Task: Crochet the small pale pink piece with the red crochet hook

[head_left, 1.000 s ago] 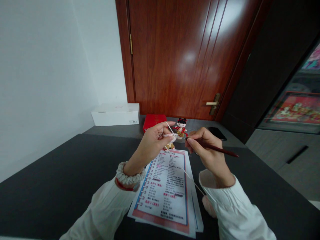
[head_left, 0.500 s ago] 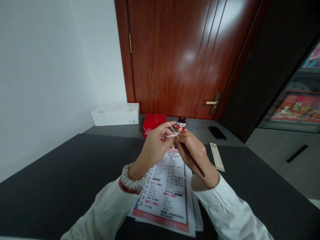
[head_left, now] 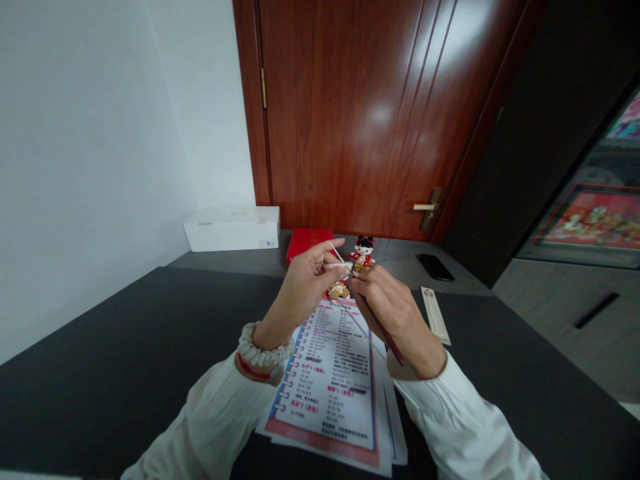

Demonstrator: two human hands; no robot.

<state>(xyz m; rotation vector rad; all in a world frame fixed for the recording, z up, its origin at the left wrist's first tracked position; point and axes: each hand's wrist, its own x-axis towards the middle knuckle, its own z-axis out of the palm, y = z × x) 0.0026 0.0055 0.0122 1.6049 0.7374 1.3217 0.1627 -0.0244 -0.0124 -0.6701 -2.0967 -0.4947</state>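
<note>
My left hand [head_left: 304,285] is raised over the dark table [head_left: 110,360], its fingers pinched on a small white crochet piece [head_left: 339,268] with white yarn looped over the forefinger. My right hand [head_left: 393,313] is closed round a dark red crochet hook [head_left: 384,332], whose tip meets the white piece. A strand of yarn [head_left: 356,321] trails down from the work. Under both hands lies a printed sheet with red borders [head_left: 333,383]. White sleeves cover both arms, and a white scrunchie sits on my left wrist.
Behind the hands stand a small red-clad figurine [head_left: 363,253] and a red box [head_left: 309,240]. A white box [head_left: 231,229] rests by the wall. A black phone [head_left: 435,267] and a narrow paper strip [head_left: 435,324] lie to the right. A wooden door [head_left: 360,113] is beyond.
A second ago my right hand held the hook pointing right, apart from the work. It has since turned inward and brought the hook tip into the white piece. My left hand stayed put.
</note>
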